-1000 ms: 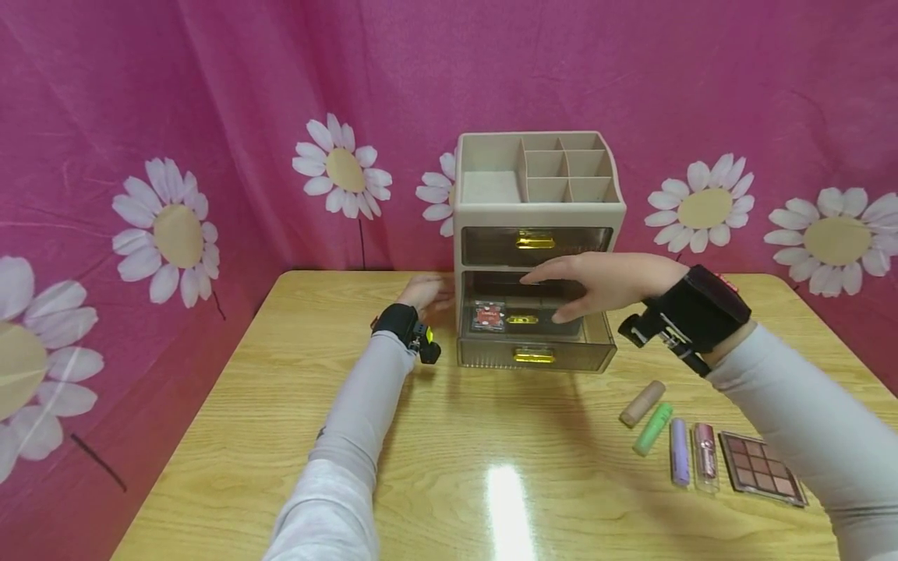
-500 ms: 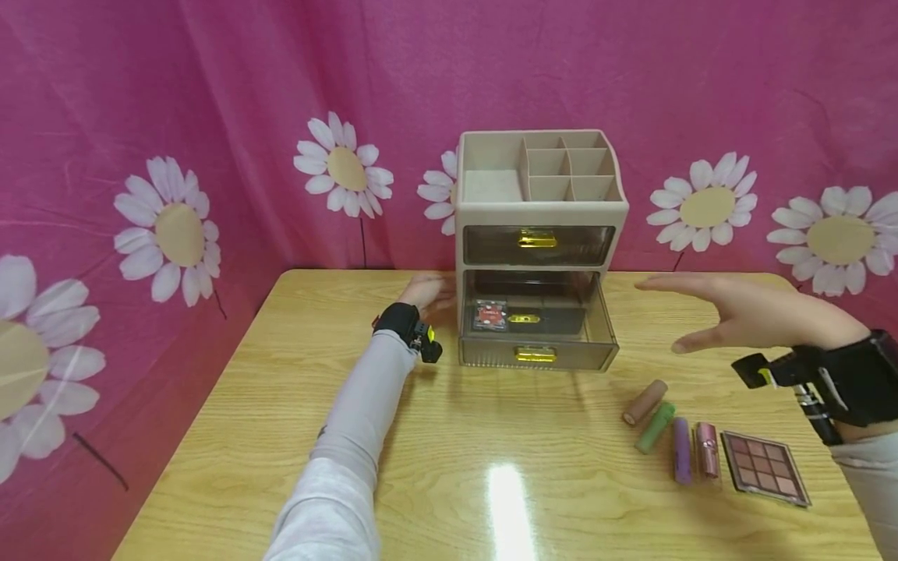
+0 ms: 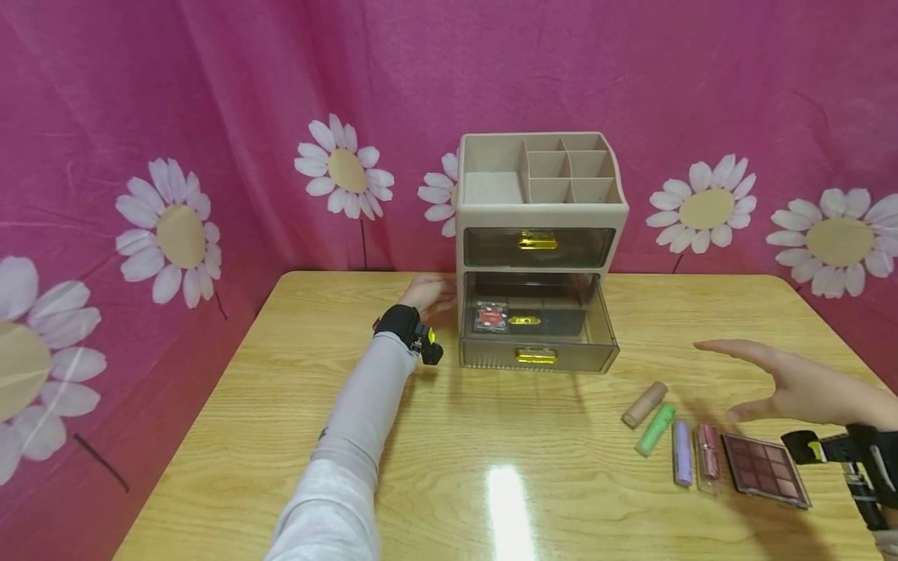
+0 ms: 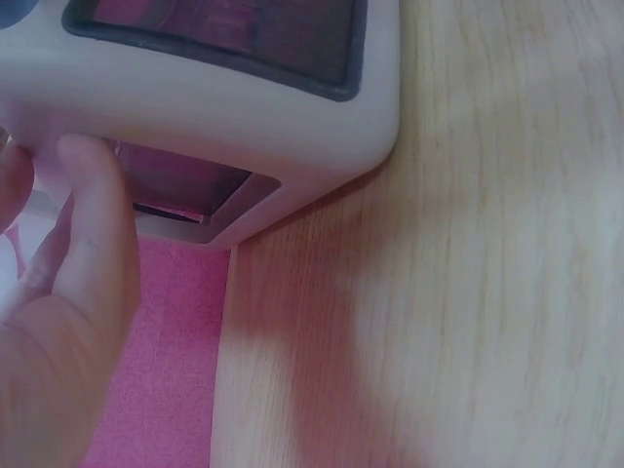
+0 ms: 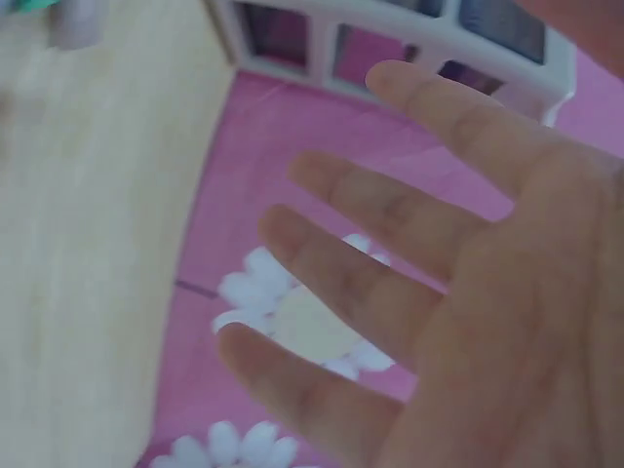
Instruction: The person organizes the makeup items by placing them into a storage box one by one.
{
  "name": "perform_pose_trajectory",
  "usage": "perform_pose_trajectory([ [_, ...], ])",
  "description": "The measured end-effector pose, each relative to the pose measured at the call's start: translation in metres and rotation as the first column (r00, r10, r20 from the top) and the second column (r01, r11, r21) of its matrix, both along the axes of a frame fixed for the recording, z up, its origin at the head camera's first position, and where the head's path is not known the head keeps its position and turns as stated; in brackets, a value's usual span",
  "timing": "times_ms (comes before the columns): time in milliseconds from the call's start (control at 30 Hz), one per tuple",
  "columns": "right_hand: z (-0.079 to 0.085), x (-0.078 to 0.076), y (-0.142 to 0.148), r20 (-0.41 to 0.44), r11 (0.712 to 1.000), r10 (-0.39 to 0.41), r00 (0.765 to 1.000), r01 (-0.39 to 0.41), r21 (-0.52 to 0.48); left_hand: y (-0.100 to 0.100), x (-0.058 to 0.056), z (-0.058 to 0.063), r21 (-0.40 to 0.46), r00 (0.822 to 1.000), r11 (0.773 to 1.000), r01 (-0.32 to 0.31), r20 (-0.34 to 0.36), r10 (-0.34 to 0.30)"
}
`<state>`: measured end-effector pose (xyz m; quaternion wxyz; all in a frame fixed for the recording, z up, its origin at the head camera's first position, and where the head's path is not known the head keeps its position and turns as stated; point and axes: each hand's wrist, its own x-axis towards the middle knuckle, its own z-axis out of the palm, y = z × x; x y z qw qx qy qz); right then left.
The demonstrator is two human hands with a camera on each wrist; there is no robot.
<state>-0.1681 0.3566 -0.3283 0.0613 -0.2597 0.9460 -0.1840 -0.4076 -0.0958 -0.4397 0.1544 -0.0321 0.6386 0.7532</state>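
Note:
A cream makeup organizer point(image 3: 540, 209) stands at the back of the table, its lower smoky drawer point(image 3: 596, 355) pulled out with a small red-labelled square case point(image 3: 490, 316) inside. My left hand point(image 3: 426, 294) rests against the organizer's left side, fingers fairly straight, as the left wrist view also shows with the thumb and fingers point(image 4: 93, 214) by the side wall. My right hand point(image 3: 800, 387) hovers with spread fingers and nothing in it, close over the eyeshadow palette point(image 3: 766, 470) at the table's right. Left of the palette lie a pink lip gloss tube point(image 3: 708, 453) and a lilac tube point(image 3: 682, 453).
A green tube point(image 3: 655, 430) and a brown tube point(image 3: 644, 404) lie in front of the drawer's right corner. Divided compartments point(image 3: 570, 167) top the organizer. Behind the table hangs a pink curtain point(image 3: 393, 70) with white flowers.
My right hand has moved from over the lower drawer to the right and down toward the palette, staying spread. The left hand and the drawer have stayed where they were.

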Motion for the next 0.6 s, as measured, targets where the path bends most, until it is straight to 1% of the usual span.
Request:
perform_pose_trajectory([
  [67,-0.012,0.004,0.007,0.014,1.000,-0.005,1.000,0.005,-0.009,0.006,0.026,0.027,-0.041,0.999,0.999,-0.017,0.038,0.019],
  [100,-0.018,0.006,0.011,0.018,1.000,-0.011,1.000,0.011,-0.011,0.009,0.036,0.038,-0.060,0.998,0.998,-0.029,0.057,0.033],
  [133,-0.024,0.008,0.015,0.036,1.000,-0.015,0.999,0.016,-0.026,0.010,0.041,0.044,-0.068,0.997,0.997,-0.032,0.061,0.036],
  [167,-0.029,0.010,0.019,0.057,0.999,-0.018,0.998,0.021,-0.039,0.012,0.045,0.048,-0.073,0.997,0.997,-0.035,0.070,0.040],
  [200,-0.034,0.012,0.022,0.086,0.998,-0.017,0.996,0.022,-0.057,0.011,0.046,0.049,-0.066,0.997,0.997,-0.033,0.068,0.037],
  [233,-0.039,0.014,0.025,0.129,0.997,-0.025,0.991,0.034,-0.071,0.008,0.038,0.039,-0.029,0.999,0.999,-0.014,0.044,0.015],
  [267,-0.043,0.017,0.028,0.157,0.996,-0.030,0.987,0.042,-0.076,0.007,0.031,0.032,-0.018,0.999,1.000,-0.014,0.037,0.015],
  [300,-0.047,0.019,0.030,0.189,0.995,-0.031,0.982,0.047,-0.084,0.004,0.017,0.015,0.005,1.000,1.000,-0.004,0.014,0.004],
  [333,-0.050,0.021,0.032,0.225,0.994,-0.030,0.974,0.052,-0.092,0.000,-0.002,-0.003,0.026,1.000,1.000,0.010,-0.003,-0.009],
  [367,-0.054,0.022,0.034,0.241,0.994,-0.027,0.970,0.052,-0.095,-0.002,-0.009,-0.010,0.031,1.000,0.999,0.012,-0.011,-0.012],
  [400,-0.058,0.024,0.036,0.259,0.994,-0.026,0.966,0.052,-0.098,-0.005,-0.026,-0.028,0.044,1.000,0.999,0.019,-0.022,-0.018],
  [433,-0.062,0.025,0.038,0.267,0.994,-0.027,0.963,0.055,-0.096,-0.004,-0.029,-0.030,0.045,1.000,0.999,0.004,-0.020,-0.004],
  [467,-0.066,0.026,0.041,0.252,0.993,-0.016,0.968,0.044,-0.106,-0.001,-0.024,-0.025,0.020,1.000,1.000,-0.020,-0.002,0.020],
  [500,-0.070,0.027,0.043,0.248,0.992,-0.001,0.969,0.033,-0.125,-0.003,-0.026,-0.027,0.033,1.000,0.999,-0.012,-0.018,0.013],
  [533,-0.074,0.028,0.045,0.248,0.990,0.005,0.969,0.031,-0.141,-0.001,-0.023,-0.023,0.022,1.000,0.999,-0.024,-0.012,0.024],
  [567,-0.078,0.029,0.048,0.242,0.987,0.020,0.970,0.019,-0.157,0.000,-0.017,-0.017,0.011,0.999,0.999,-0.035,-0.004,0.035],
  [600,-0.080,0.031,0.049,0.250,0.986,0.026,0.968,0.017,-0.168,0.001,-0.017,-0.017,-0.001,0.999,0.999,-0.040,0.003,0.040],
])
